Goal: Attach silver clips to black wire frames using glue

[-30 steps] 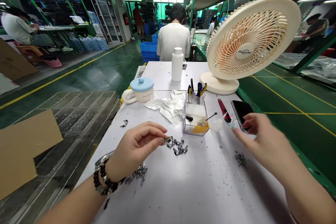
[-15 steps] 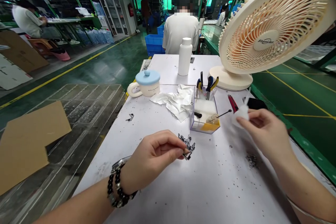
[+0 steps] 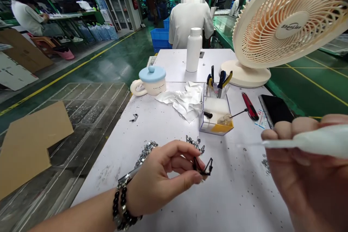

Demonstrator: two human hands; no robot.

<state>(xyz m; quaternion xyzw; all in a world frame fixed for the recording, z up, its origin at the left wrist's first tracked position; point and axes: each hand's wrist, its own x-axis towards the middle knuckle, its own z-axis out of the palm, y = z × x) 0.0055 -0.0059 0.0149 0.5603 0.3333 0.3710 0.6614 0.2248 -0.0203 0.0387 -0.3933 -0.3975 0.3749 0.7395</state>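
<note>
Grip, left hand [image 3: 163,179]: I see thumb and forefinger pinched on a small black clip [image 3: 203,166], lower centre, lifted for access.
Grip, right hand [image 3: 304,174]: fingers wrapped round white applicator [image 3: 312,141], tip aimed left at clip.
Spare clips [image 3: 194,141]: loose on white table [image 3: 231,195], just beyond.

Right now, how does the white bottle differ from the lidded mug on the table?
The white bottle is tall, slim and all white; the lidded mug is squat, cream, with a blue knobbed lid. The mug has a side handle; the bottle has none. The bottle stands farther back, the mug nearer the left edge. Both stand upright and closed.
</note>
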